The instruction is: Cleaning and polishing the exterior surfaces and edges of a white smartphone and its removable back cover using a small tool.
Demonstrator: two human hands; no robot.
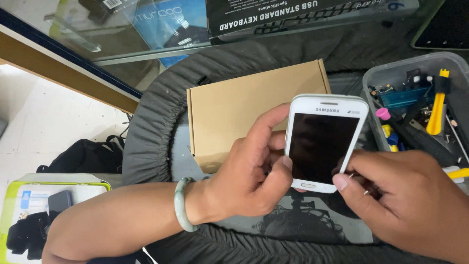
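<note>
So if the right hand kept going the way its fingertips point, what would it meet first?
The right hand points left toward the lower right edge of the white smartphone with a dark screen, which the left hand holds. The thumb already seems to touch that corner, though depth is unclear.

A glass-topped counter (122, 36) with a wooden edge runs along the top, above a pale tiled floor (44, 127) at left; a dark grey cloth (156, 112) drapes the worktop under bright, even light.
</note>
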